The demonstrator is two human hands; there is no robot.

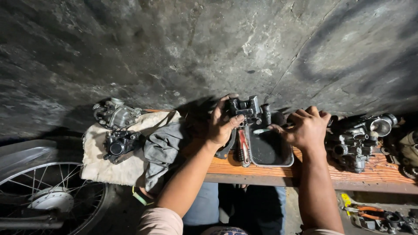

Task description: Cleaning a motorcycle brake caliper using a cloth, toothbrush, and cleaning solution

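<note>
Against a rough grey wall, the wooden bench carried a metal tray over which the left hand clasped a black caliper body, catching drips, while the right hand pinched a small tool.

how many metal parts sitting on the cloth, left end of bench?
2. A silver carburetor at the cloth's back edge, and a dark brake caliper just in front of it. Cloth folds may hide smaller pieces.
</note>
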